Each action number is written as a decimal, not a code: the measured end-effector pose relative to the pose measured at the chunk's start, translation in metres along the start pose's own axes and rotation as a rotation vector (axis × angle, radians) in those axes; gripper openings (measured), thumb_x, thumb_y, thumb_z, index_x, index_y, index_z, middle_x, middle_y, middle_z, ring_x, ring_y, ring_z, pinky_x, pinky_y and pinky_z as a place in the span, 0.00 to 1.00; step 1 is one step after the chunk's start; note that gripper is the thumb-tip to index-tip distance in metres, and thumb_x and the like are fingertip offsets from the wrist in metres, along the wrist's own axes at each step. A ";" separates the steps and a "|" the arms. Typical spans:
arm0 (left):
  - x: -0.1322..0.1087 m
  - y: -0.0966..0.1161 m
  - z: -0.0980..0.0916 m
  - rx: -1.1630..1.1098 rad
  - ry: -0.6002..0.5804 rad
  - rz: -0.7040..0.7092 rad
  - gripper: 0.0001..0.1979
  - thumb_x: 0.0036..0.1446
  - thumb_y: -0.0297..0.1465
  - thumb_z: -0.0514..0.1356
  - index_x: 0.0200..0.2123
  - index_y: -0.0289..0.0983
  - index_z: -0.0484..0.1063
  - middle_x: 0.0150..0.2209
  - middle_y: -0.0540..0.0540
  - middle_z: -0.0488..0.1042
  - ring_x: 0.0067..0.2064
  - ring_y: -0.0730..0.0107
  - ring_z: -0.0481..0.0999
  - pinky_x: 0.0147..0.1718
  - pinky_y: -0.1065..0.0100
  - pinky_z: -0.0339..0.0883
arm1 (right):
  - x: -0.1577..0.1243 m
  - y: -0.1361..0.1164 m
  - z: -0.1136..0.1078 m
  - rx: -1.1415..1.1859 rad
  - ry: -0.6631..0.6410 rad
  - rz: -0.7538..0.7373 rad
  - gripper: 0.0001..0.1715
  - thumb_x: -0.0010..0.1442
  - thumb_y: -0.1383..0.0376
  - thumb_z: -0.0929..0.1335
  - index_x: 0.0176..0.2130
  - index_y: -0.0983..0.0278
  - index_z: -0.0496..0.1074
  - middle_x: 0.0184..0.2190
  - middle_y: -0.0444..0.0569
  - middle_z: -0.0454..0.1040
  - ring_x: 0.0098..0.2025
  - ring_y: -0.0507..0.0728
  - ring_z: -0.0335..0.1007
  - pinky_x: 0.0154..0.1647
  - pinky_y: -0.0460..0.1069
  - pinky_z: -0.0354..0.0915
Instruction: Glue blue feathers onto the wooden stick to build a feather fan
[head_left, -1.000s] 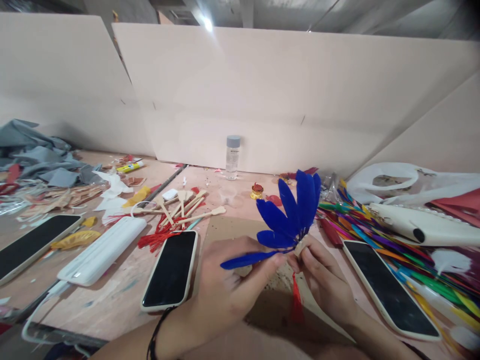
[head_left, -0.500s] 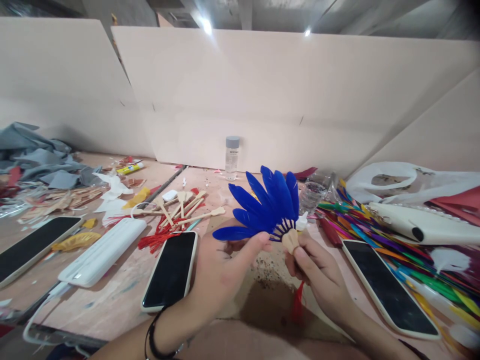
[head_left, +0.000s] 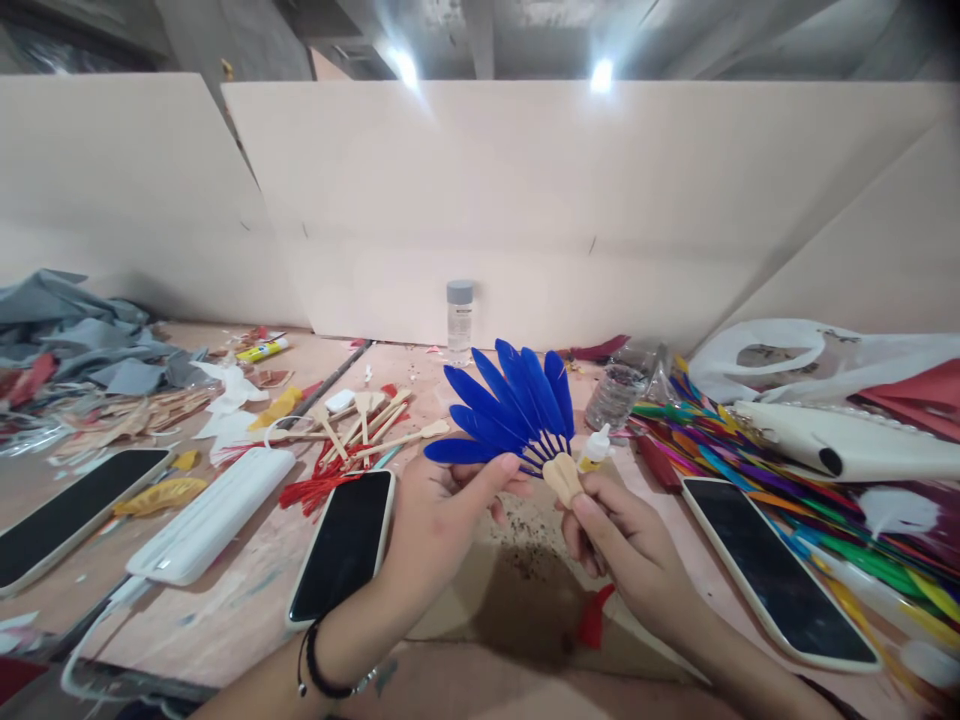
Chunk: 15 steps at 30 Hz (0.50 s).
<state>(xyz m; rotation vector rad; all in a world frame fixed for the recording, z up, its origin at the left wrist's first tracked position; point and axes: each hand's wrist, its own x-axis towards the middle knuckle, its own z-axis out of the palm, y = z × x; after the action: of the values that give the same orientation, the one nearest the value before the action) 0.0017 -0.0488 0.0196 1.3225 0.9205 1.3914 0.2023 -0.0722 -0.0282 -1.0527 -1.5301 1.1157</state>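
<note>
Right hand (head_left: pixel 634 540): we grip the handle (head_left: pixel 561 480)
Left hand (head_left: pixel 442 530): we pinch one feather (head_left: pixel 459 452)
Fan (head_left: pixel 517 405): above table (head_left: pixel 232 615), in from near edge

I seem to be looking into a craft workshop: loose feathers (head_left: pixel 795 510) in many colours, wooden sticks (head_left: pixel 364 408), red tassels (head_left: pixel 319 490), cloth scraps (head_left: pixel 75 322) and a small squeeze bottle (head_left: pixel 597 448) crowd a stained table (head_left: pixel 232 615); white boards (head_left: pixel 480 190) stand behind, under a bare grey ceiling (head_left: pixel 540 30).
</note>
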 end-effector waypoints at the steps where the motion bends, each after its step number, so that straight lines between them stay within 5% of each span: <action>1: 0.001 0.000 0.000 -0.008 -0.001 0.000 0.08 0.59 0.34 0.70 0.28 0.38 0.84 0.28 0.47 0.87 0.21 0.74 0.77 0.22 0.76 0.73 | 0.000 -0.001 0.000 0.000 0.001 0.003 0.26 0.73 0.45 0.63 0.32 0.61 0.66 0.22 0.39 0.69 0.20 0.49 0.61 0.21 0.45 0.55; 15: 0.003 0.001 0.003 -0.024 0.028 -0.039 0.09 0.57 0.35 0.72 0.27 0.37 0.82 0.26 0.45 0.86 0.22 0.69 0.81 0.21 0.73 0.74 | 0.004 -0.002 0.004 0.036 0.020 0.016 0.25 0.70 0.44 0.65 0.34 0.61 0.68 0.20 0.39 0.70 0.17 0.49 0.61 0.19 0.44 0.55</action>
<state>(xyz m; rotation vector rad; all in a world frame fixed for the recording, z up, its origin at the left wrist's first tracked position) 0.0044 -0.0464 0.0220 1.2638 0.9407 1.3904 0.1971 -0.0697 -0.0266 -1.0509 -1.4834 1.1366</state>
